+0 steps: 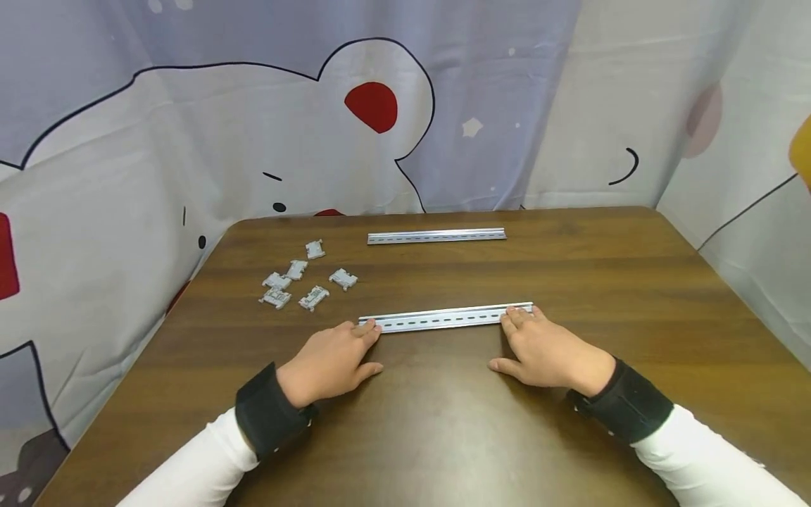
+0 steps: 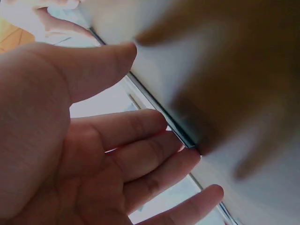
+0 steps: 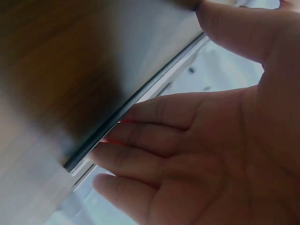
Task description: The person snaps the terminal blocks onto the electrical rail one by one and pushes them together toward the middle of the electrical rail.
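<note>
1. Head view: a slotted metal DIN rail (image 1: 443, 321) lies crosswise on the brown wood-grain counter (image 1: 431, 415), between the hands. The left hand (image 1: 332, 360) touches its left end and the right hand (image 1: 551, 351) its right end, each with fingers stretched out and thumb held apart; neither pinches anything. A second DIN rail (image 1: 437, 236) lies farther back, near the counter's far edge. Six pale terminal blocks (image 1: 313, 298) lie loosely grouped on the left. The person wears black wristbands (image 1: 269, 412) and white sleeves (image 1: 203, 458); a printed curtain (image 1: 494, 84) hangs behind.
2. Left wrist view: the left palm shows, three fingers close together and the little finger spread away, tips along the rail, which runs diagonally. Part of the right hand appears in the upper left corner.
3. Right wrist view: the right hand's fingers extend to the slanting rail, thumb well apart from them. The counter surface is blurred.
</note>
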`<action>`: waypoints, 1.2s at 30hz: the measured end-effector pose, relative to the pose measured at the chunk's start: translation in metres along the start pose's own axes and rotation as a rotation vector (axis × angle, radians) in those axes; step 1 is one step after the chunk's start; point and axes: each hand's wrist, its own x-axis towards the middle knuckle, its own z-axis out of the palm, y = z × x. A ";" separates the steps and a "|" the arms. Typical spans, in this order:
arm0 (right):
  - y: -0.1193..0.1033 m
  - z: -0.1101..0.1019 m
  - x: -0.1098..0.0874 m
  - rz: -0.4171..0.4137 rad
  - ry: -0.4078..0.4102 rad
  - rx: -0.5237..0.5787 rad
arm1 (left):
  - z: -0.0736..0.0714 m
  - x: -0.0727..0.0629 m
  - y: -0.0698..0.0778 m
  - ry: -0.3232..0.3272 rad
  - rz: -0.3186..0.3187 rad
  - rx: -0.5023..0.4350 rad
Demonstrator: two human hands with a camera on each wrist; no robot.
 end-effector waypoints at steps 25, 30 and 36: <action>0.086 0.016 0.041 -0.412 0.260 0.387 | 0.014 0.001 -0.057 0.254 0.031 -0.008; 0.116 0.023 0.029 -0.268 0.239 0.486 | 0.020 0.022 -0.060 0.241 0.127 -0.064; 0.132 0.039 0.032 -0.092 0.291 0.591 | 0.009 0.056 -0.070 0.193 0.199 -0.134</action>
